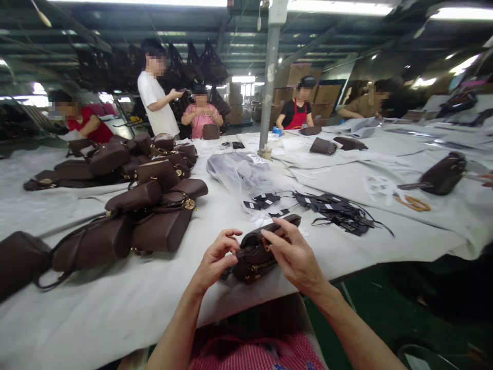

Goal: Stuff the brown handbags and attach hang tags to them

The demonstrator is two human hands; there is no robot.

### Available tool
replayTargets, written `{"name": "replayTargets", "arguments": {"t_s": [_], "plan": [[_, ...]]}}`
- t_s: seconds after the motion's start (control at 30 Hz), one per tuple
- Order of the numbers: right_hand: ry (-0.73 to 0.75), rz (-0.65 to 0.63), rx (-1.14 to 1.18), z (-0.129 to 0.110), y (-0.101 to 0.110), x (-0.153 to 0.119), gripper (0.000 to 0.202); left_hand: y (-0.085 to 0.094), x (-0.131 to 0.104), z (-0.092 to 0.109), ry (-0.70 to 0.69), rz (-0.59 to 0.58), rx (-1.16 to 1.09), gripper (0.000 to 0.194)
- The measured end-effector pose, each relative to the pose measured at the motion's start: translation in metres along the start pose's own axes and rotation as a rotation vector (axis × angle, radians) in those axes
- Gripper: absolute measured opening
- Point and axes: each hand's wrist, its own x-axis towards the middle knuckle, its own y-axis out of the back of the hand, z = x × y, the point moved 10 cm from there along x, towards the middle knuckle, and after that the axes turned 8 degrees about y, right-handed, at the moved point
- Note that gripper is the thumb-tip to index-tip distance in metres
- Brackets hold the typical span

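Observation:
A small dark brown handbag [254, 270] with gold-coloured fittings lies in front of me at the table's near edge. My left hand [220, 257] is at its left end, with bent fingers and thumb closed on the bag's edge. Over the right side of the bag, my right hand [295, 252] grips its upper edge, with the index and middle fingers reaching across the top. Its thumb is partly hidden near a gold fitting. Just beyond the bag are black tags with cords [339, 210].
Brown handbags [154, 226] are piled on my left. A clear plastic bag [242, 172] lies ahead, near a grey post [267, 82]. To the right are another brown bag [442, 173] and a yellow-orange loop [414, 203]. Several people are around the white-covered table [215, 169].

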Motion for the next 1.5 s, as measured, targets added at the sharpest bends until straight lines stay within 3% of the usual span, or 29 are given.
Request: {"name": "replayTargets", "arguments": {"t_s": [0.17, 0.27, 0.37, 0.53, 0.7, 0.9, 1.03, 1.3, 1.5], "plan": [[0.09, -0.113, -0.028, -0.03, -0.006, -0.004, 0.029, -0.012, 0.002, 0.018, -0.037, -0.152, 0.067, 0.031], [0.058, -0.14, -0.021, -0.027, -0.007, -0.005, 0.018, -0.023, 0.002, 0.032, -0.041, -0.234, 0.199, 0.031], [0.057, -0.138, 0.062, -0.019, -0.003, -0.003, 0.019, -0.034, 0.004, 0.041, -0.053, -0.241, 0.359, 0.035], [0.064, -0.198, 0.176, -0.008, 0.008, 0.001, 0.018, -0.051, 0.005, 0.035, 0.02, -0.149, 0.402, 0.024], [-0.006, -0.302, 0.273, -0.007, -0.001, -0.012, 0.011, -0.062, -0.001, 0.04, 0.072, -0.029, 0.432, 0.006], [-0.014, -0.207, 0.343, -0.007, -0.006, -0.024, 0.012, -0.068, -0.006, 0.05, 0.127, 0.187, 0.516, 0.009], [-0.002, -0.162, 0.333, -0.009, -0.002, -0.026, 0.013, -0.07, -0.012, 0.055, 0.038, 0.307, 0.563, 0.013], [-0.012, -0.131, 0.335, -0.009, 0.003, -0.025, 0.013, -0.08, -0.027, 0.066, -0.281, 0.3, 0.773, 0.013], [-0.048, -0.137, 0.399, -0.005, -0.004, -0.027, 0.013, -0.087, -0.03, 0.077, -0.429, 0.285, 0.873, 0.019]]}}
